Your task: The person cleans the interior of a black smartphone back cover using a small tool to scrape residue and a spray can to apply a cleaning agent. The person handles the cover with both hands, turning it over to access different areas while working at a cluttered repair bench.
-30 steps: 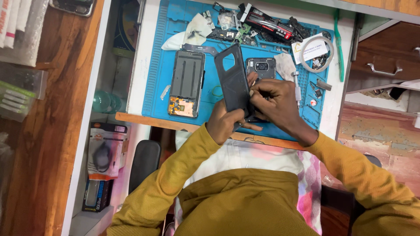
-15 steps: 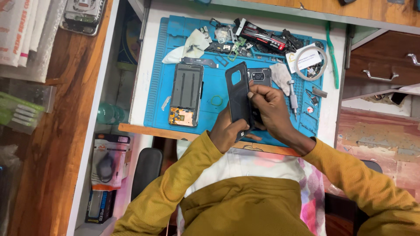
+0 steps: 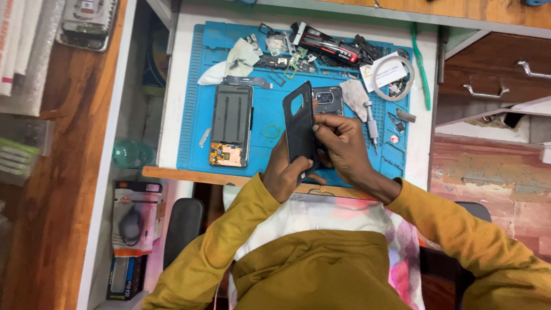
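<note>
Black phone back cover is held up on its edge over the blue work mat, in front of the person in the yellow sleeves. It has 1 hole near its top for a camera. The left hand is closed around the bottom end of the cover and holds it tight. The right hand is curled, with its fingertips pressed on the right edge of the cover, so it grips that side too.

Just behind the cover, an open phone body lies flat on the mat, and part of it is hidden by the cover and the hands. To the left, well apart from the hands, another dark phone frame lies flat with its orange parts showing at the bottom end. A small screwdriver lies just right of the right hand. A grey cloth sits beside it. A ring of tape and a heap of small parts lie along the far side of the mat.
</note>
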